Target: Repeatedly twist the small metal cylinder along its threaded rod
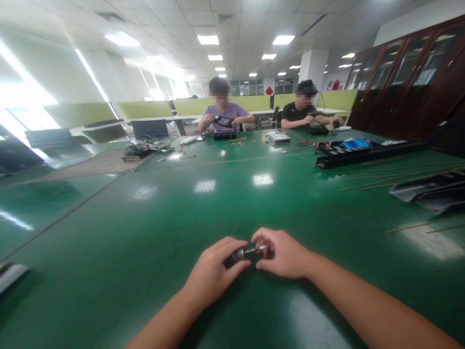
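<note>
A small dark cylindrical metal part (239, 255) with a thin shaft lies sideways between my two hands, just over the green table (174, 203). My left hand (215, 268) is wrapped round its thick end, thumb below and fingers above. The shaft points right, its bright tip reaching into the curve of my right hand (281, 253). The thumb and fingers of my right hand are curled but apart around that tip, and no firm hold on it shows.
Two people (222, 111) (303, 109) sit across the table, handling dark objects. A long black tray (359, 154), thin rods (378, 183) and dark metal channels (432, 191) lie at the right. Cluttered parts (147, 149) lie back left; a pale-edged object (12, 277) is near left.
</note>
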### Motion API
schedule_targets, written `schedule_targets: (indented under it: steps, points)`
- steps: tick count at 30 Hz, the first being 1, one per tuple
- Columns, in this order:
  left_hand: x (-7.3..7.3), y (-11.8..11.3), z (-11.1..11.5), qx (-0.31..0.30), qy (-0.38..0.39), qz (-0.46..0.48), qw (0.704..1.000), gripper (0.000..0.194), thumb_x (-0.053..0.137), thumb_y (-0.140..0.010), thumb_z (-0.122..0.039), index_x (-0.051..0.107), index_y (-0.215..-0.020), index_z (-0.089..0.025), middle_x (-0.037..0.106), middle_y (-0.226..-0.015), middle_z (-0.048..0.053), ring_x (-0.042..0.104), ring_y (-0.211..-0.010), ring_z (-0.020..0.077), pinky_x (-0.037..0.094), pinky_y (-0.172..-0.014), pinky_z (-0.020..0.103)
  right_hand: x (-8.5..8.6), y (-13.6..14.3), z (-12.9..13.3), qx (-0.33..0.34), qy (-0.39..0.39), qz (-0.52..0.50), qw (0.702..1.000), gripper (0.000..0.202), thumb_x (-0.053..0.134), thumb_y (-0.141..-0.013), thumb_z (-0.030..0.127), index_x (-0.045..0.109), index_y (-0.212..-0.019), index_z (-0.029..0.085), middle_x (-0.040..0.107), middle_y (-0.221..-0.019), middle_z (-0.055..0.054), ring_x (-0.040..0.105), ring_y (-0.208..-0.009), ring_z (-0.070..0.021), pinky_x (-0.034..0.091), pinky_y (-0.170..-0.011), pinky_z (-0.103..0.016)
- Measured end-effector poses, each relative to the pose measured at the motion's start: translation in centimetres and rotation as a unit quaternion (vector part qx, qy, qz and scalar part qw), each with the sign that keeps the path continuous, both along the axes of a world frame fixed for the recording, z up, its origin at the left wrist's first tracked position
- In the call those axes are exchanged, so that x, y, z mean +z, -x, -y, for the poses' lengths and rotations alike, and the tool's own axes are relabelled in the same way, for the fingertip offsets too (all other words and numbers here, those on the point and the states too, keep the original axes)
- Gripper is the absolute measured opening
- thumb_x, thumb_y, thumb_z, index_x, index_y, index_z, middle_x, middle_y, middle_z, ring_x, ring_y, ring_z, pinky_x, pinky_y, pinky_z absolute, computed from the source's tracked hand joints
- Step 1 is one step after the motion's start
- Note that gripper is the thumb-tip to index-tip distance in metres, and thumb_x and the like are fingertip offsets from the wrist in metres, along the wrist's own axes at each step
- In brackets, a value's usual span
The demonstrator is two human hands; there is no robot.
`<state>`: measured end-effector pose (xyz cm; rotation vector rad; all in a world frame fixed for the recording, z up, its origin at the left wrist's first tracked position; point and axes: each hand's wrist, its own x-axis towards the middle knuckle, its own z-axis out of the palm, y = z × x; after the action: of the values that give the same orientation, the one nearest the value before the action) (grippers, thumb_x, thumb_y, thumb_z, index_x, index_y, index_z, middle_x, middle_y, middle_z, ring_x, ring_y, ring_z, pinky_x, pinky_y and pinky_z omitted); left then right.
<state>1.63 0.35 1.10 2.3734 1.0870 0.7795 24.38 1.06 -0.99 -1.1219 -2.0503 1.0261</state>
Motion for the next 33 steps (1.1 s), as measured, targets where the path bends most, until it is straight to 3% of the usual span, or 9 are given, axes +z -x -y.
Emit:
schedule_targets:
  steps: [8,17,33]
  points:
    - [-1.0,0.2,-0.2,0.035,-0.023,0.003,0.999,0.045,0.075,-0.076,-0.018,0.062,-0.118,-0.025,0.070,-0.105,0.004,0.066,-0.094,0.0189,0.053,-0.088,0.032,0.0,0.2,0.3,0.009,-0.043,0.007,0.999,0.030,0.072,-0.072,0.017,0.063,-0.100,0.021,0.068,-0.085,0.000,0.062,-0.071,-0.0147,0.046,-0.065,-0.023]
    - [-0.7,-0.1,0.0,0.027,-0.006,0.009,1.000,0.038,0.076,-0.075,-0.019,0.064,-0.111,-0.023,0.071,-0.104,0.004,0.067,-0.094,0.0198,0.054,-0.088,0.032,0.5,0.3,0.5,0.012,-0.100,0.039,0.994,0.027,0.070,-0.073,0.017,0.066,-0.099,0.021,0.068,-0.086,-0.001,0.062,-0.075,-0.0163,0.046,-0.070,-0.025]
    - [-1.4,-0.3,-0.4,0.029,0.004,0.027,0.999,0.039,0.080,-0.074,-0.026,0.065,-0.110,-0.024,0.072,-0.104,0.003,0.068,-0.094,0.0197,0.054,-0.088,0.031,0.2,0.2,0.3,0.003,-0.113,0.042,0.993,0.021,0.068,-0.075,0.016,0.068,-0.096,0.021,0.068,-0.086,-0.001,0.061,-0.075,-0.0159,0.045,-0.070,-0.025]
